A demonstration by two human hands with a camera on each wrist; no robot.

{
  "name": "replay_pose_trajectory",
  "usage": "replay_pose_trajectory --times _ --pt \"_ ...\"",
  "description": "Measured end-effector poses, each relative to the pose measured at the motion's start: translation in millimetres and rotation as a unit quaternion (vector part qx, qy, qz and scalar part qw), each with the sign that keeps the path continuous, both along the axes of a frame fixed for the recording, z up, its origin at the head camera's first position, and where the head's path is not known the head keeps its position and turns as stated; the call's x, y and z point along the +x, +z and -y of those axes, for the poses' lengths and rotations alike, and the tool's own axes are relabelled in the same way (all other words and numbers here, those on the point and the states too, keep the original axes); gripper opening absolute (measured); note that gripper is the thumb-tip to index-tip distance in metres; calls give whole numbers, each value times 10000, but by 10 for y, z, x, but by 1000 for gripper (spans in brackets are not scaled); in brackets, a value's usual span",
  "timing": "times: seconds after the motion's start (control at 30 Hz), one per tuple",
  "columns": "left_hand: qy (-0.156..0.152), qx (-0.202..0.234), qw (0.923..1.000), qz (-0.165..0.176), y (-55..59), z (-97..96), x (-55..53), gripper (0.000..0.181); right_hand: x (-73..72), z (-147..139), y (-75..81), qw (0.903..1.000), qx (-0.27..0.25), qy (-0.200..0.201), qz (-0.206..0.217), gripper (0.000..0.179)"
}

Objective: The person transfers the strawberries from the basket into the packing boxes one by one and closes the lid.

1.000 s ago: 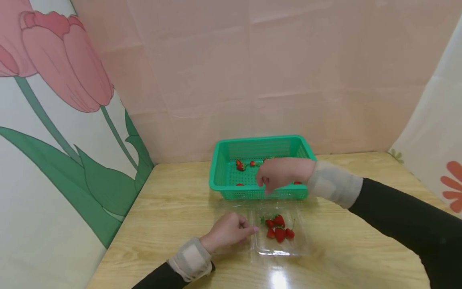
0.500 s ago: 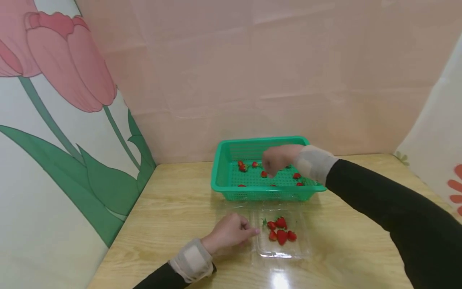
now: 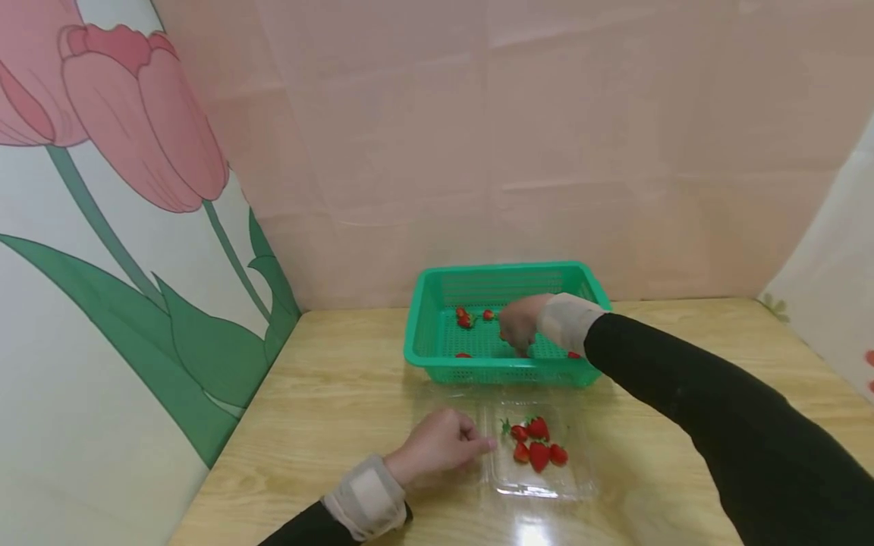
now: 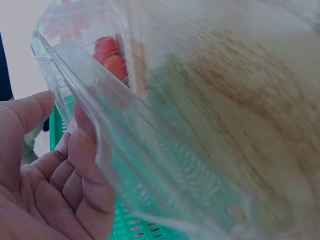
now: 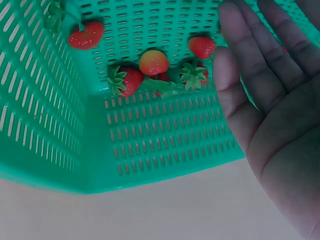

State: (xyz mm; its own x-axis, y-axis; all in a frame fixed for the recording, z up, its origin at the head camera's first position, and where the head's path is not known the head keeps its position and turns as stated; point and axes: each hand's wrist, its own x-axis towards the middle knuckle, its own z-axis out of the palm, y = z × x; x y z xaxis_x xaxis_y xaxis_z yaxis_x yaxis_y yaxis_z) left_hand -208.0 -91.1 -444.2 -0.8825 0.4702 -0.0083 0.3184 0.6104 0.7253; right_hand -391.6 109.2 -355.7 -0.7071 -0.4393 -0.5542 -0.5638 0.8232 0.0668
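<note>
My left hand holds the edge of a clear plastic clamshell box, thumb and curled fingers at its rim in the left wrist view. The box lies open on the table, with several red strawberries in its right half. Behind it stands a green slotted basket. My right hand reaches down inside, its fingers mostly straight in the right wrist view, with no fruit visible in it. Beside those fingers lie a leafy strawberry, a paler orange-red fruit and another red strawberry.
One more strawberry with a green stem lies near the basket's side wall. The basket stands near the back of the wooden table, close to a pink cloth backdrop. A tulip-printed panel borders the left side.
My right hand has gone from above the basket's near rim to over its middle, then lower down inside. My left hand stays at the box's edge.
</note>
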Motion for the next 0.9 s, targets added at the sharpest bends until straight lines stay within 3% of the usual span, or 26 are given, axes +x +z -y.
replay_pose_trajectory --times 0.17,0.33,0.6,0.9 --pt "26 2 10000 37 -10 -7 10 34 -16 5 -93 9990 348 265 19 27" --pt "45 -36 10000 61 4 -7 16 35 66 -31 -124 9996 -26 189 226 41" --pt "27 -42 10000 74 20 -9 13 35 128 -58 -134 9990 -326 -142 283 38" --pt "29 10 10000 55 27 -6 6 36 54 -23 -51 9991 258 116 325 28"
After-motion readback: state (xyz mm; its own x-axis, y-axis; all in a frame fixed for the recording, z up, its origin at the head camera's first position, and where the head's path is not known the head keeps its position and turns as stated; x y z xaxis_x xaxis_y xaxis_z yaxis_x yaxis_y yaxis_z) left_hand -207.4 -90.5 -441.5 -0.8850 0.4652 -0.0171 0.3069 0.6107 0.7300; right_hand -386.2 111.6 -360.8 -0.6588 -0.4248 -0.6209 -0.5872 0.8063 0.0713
